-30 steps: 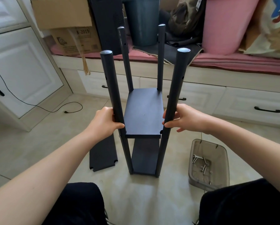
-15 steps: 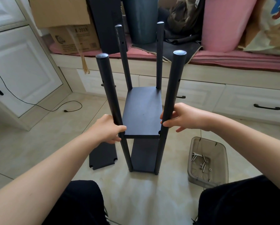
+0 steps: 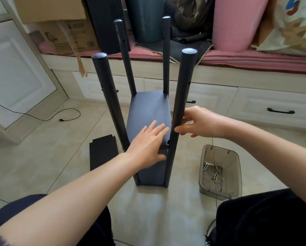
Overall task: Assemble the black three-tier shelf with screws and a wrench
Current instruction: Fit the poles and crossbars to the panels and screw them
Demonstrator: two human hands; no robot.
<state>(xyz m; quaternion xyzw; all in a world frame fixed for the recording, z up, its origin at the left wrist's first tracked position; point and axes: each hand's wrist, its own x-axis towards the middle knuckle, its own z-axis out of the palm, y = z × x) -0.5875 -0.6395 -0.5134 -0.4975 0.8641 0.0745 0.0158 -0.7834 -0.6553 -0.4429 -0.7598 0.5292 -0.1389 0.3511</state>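
Black shelf frame (image 3: 148,121) standing on the floor (image 3: 60,148), two tiers fitted; third panel (image 3: 103,151) lies beside it. Left hand (image 3: 146,144), fingers flat, has left its post to press the middle tier; right hand (image 3: 200,123) loosely curls round the near-right post (image 3: 180,107). Next: seat the tier, fetch screws (image 3: 215,172) from the tray (image 3: 237,174).

Shelf frame (image 3: 148,110) upright on floor; loose panel (image 3: 103,152) left, screw tray (image 3: 237,174) right, bench (image 3: 219,75) behind.

Only legible txt: "K 2019" printed on the cardboard box (image 3: 67,37), upper left of frame. Smaller print and a logo below it, too blurred to read.
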